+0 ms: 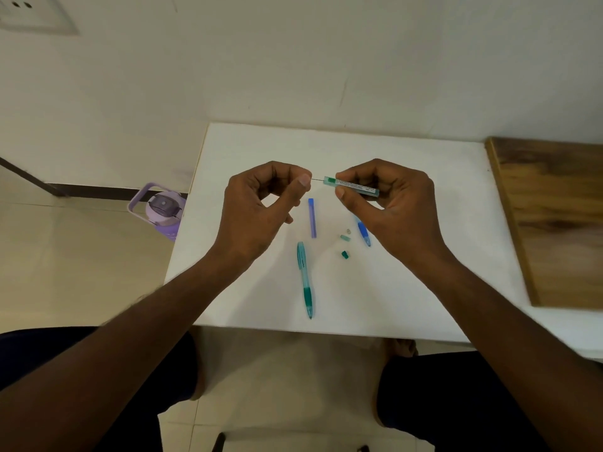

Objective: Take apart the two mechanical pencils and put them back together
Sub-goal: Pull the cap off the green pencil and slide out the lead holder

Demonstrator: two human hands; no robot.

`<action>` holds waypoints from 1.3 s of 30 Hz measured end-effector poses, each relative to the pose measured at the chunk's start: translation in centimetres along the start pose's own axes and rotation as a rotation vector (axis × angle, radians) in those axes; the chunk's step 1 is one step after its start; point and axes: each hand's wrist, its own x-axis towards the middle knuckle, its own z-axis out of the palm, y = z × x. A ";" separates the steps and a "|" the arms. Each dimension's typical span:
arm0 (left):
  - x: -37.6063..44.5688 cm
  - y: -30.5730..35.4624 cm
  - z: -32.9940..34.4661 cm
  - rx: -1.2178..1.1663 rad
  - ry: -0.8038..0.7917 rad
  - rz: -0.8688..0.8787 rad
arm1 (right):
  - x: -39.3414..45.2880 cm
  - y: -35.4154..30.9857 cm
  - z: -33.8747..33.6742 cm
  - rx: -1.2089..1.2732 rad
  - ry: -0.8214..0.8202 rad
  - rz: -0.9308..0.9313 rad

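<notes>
My right hand (pixel 388 203) grips a green lead tube (pixel 354 185) held level above the white table (pixel 248 148). My left hand (pixel 261 207) pinches a thin lead (pixel 317 179) that sticks out of the tube's left end. Below on the table lie a green pencil barrel (pixel 305 278), a blue-purple lead tube (pixel 312 217), and a blue pencil (pixel 363 233) partly hidden under my right hand. Three small loose parts lie between them: a clear bit (pixel 348 230), a pale green piece (pixel 345 237) and a dark green cap (pixel 345 254).
A wooden board (pixel 554 216) lies on the table's right side. A purple water bottle (pixel 160 210) stands on the floor left of the table. My knees are under the table's near edge.
</notes>
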 end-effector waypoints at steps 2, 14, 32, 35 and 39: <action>0.4 0.0 -0.5 0.083 0.042 0.049 | -0.1 0.5 0.3 0.051 0.006 0.069; 1.0 1.5 -1.8 0.278 0.167 0.240 | -1.3 1.7 1.1 0.152 0.059 0.324; 0.2 -0.5 -0.6 0.637 -0.174 0.120 | -6.9 2.9 1.6 -0.572 -0.163 0.230; 0.1 -0.6 -0.1 0.639 -0.273 0.077 | -4.5 1.7 0.7 -0.293 -0.124 0.203; 0.0 -0.7 0.5 0.647 -0.329 0.070 | -2.9 1.6 1.3 -0.167 -0.284 0.295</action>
